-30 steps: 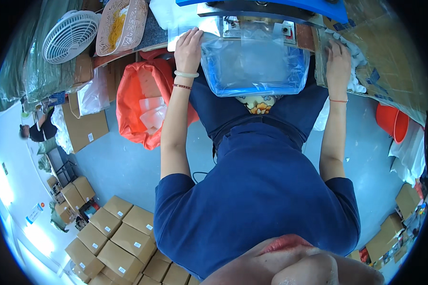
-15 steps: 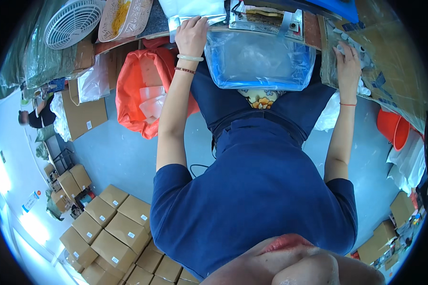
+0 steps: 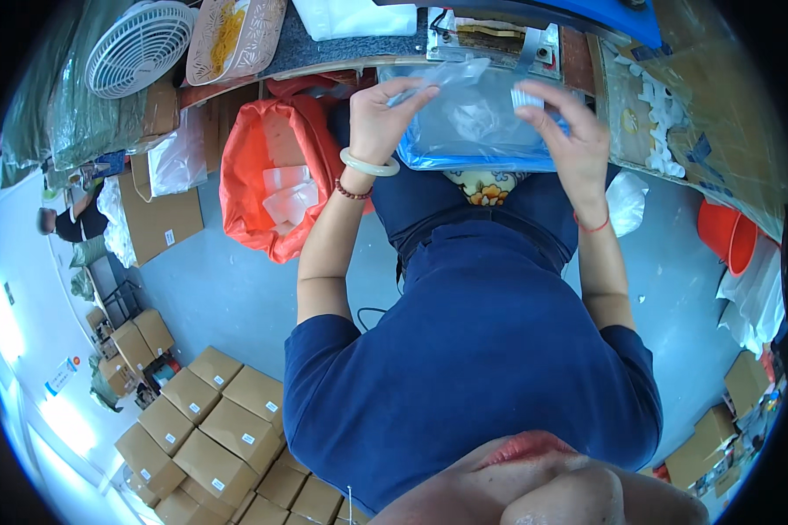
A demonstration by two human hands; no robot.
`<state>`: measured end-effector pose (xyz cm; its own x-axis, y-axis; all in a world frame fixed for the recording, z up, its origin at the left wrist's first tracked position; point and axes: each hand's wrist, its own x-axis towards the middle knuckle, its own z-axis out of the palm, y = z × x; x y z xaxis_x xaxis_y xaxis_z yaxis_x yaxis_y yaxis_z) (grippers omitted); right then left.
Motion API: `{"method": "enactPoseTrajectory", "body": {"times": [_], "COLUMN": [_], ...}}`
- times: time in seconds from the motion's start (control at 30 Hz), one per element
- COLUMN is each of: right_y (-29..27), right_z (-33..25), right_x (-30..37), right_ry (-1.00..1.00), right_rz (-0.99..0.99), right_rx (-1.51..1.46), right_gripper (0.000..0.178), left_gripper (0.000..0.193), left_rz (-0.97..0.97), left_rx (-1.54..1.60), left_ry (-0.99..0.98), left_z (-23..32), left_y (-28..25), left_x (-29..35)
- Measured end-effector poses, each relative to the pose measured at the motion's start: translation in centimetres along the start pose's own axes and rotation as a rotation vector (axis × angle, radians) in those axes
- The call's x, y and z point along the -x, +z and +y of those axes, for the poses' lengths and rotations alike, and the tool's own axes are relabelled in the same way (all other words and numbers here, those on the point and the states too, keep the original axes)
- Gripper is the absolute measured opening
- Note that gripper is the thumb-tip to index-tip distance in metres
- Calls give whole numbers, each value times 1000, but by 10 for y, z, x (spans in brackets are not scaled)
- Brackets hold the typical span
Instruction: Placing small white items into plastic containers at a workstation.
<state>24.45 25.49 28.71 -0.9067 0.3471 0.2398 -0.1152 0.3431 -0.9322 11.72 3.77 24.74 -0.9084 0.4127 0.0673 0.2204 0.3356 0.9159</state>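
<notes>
My left hand pinches a small clear plastic bag between thumb and fingers, above the left side of a blue-rimmed bin lined with clear film. Over the bin's right side, my right hand grips a small white ribbed piece, like a cap, between thumb and fingertips. The hands are apart, with a gap between the bag and the ribbed piece. To the right, several small white parts lie in an open carton. A stack of clear bags rests on the table left of the bin.
A metal device stands at the table edge behind the bin. Left are a white fan, a basket with yellow bands and a red sack below. A red bucket stands right; stacked cartons fill the lower left.
My left hand has come off the bag stack toward the bin with one clear bag. My right hand has left the carton and moved left over the bin, carrying the white ribbed piece.
</notes>
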Motion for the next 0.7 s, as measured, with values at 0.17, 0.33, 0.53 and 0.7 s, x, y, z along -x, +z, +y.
{"method": "enactPoseTrajectory", "body": {"times": [0.17,0.33,0.53,0.7], "right_y": [-4,-23,-26,-87], "right_z": [-31,-33,13,27], "right_x": [-29,-44,-50,-35], "right_ry": [-381,-271,-3,-69], "right_rz": [39,-357,-337,124], "right_rx": [222,516,483,1185], "right_gripper": [24,21,28,28], "left_gripper": [19,20,25,25], "left_rz": [-173,-446,-697,-492], "left_rx": [136,221,765,944], "left_ry": [-67,-115,-583,-574], "left_z": [31,30,-10,-18], "left_y": [12,13,48,71], "left_x": [7,-2,-12,-52]}}
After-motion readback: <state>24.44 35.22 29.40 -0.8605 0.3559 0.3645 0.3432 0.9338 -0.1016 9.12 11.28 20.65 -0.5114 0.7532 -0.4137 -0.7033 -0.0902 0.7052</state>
